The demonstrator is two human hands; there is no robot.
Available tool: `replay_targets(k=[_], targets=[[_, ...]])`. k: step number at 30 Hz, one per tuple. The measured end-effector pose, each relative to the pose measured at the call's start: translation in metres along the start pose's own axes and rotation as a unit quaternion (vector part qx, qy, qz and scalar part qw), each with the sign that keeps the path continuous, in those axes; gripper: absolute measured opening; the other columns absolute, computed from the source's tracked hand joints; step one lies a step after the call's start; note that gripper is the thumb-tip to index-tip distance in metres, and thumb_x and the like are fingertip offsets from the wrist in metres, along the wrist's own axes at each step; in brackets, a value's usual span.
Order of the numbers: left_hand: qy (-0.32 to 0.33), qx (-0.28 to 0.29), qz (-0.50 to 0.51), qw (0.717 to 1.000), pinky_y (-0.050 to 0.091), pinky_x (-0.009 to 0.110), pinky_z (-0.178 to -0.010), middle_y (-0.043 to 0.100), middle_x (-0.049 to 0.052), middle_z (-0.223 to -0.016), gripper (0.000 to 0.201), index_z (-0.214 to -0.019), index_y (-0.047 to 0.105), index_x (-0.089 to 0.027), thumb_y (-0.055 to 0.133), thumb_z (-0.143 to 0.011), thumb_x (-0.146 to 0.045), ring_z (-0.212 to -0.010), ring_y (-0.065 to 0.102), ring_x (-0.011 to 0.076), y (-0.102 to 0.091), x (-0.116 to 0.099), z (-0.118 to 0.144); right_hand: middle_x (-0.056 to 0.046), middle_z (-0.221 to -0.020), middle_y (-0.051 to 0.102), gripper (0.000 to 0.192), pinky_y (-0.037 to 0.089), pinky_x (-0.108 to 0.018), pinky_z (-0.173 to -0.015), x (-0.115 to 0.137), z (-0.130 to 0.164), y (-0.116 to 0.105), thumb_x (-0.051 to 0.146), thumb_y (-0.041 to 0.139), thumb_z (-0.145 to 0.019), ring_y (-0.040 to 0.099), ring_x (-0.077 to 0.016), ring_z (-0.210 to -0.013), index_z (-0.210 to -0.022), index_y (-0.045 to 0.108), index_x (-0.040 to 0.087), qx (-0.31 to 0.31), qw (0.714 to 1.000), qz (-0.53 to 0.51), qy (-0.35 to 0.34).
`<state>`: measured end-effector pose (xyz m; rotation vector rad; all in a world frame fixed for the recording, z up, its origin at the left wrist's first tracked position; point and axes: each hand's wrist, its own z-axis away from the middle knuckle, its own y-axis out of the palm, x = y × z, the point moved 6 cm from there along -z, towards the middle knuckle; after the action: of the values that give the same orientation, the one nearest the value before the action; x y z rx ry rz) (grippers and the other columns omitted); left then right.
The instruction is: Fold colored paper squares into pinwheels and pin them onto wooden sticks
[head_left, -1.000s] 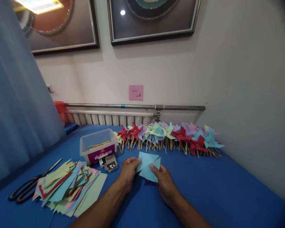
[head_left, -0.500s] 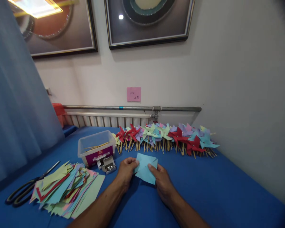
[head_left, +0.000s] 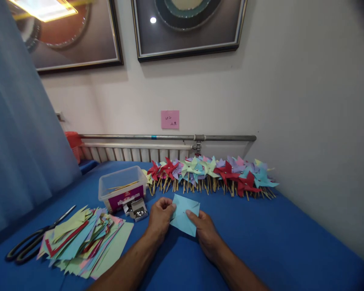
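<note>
Between my two hands is a light blue paper square (head_left: 184, 220) with slits running in from its corners and a small mark near its middle. My left hand (head_left: 161, 216) pinches its left edge between thumb and fingers. From the right, my right hand (head_left: 204, 230) grips the sheet, its thumb lying on top near the centre and the fingers underneath, mostly hidden. The paper is held above the blue cloth (head_left: 182, 266). Left of my left hand stands a small open box of shiny metal pins (head_left: 139, 212).
A clear plastic tub (head_left: 123, 178) holds thin wooden sticks. Finished paper pinwheels (head_left: 200, 169) on sticks lie in a row along the back. At left are a pile of cut coloured papers (head_left: 85, 242) and black-handled scissors (head_left: 30, 242). A radiator (head_left: 124, 153) lines the wall.
My right thumb has slid slightly left, closer to the middle of the blue paper. Both hands still hold the sheet; the whole view has shifted a little.
</note>
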<state>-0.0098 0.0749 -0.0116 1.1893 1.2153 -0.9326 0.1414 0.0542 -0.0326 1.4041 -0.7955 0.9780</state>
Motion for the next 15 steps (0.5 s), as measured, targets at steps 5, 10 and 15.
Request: replay_targets(k=[5,10,15], targets=[[0.057,0.024,-0.030,0.998,0.037,0.022,-0.055,0.057,-0.004,-0.061,0.025,-0.073,0.063,-0.017,0.077,-0.061,-0.033,-0.055,0.047,0.0100,0.003,-0.007,0.003,-0.007,-0.078,0.078,0.047,0.053,-0.031,-0.064,-0.005,-0.004,-0.008,0.051,0.086,-0.066,0.071,-0.0227,-0.067,-0.094,0.075,0.014,-0.035,0.999,0.014,-0.003],[0.150,0.066,-0.140,0.977,0.041,0.024,-0.063,0.062,0.001,-0.071,0.003,-0.072,0.068,-0.018,0.066,-0.072,-0.020,-0.065,0.054,0.0136,0.007,-0.023,0.012,-0.004,-0.071,0.075,0.044,0.049,-0.028,-0.058,-0.005,-0.004,-0.010,0.052,0.083,-0.069,0.066,-0.0188,-0.058,-0.090,0.074,0.015,-0.043,0.999,0.023,-0.008],[0.235,0.108,-0.190,0.947,0.044,0.027,-0.073,0.068,0.004,-0.079,0.019,-0.071,0.073,-0.021,0.060,-0.071,-0.007,-0.077,0.061,0.0183,0.012,-0.038,0.021,0.001,-0.059,0.067,0.047,0.045,-0.027,-0.053,-0.004,-0.005,-0.013,0.063,0.076,-0.073,0.060,-0.0162,-0.052,-0.079,0.070,0.018,-0.044,0.998,0.044,-0.027]])
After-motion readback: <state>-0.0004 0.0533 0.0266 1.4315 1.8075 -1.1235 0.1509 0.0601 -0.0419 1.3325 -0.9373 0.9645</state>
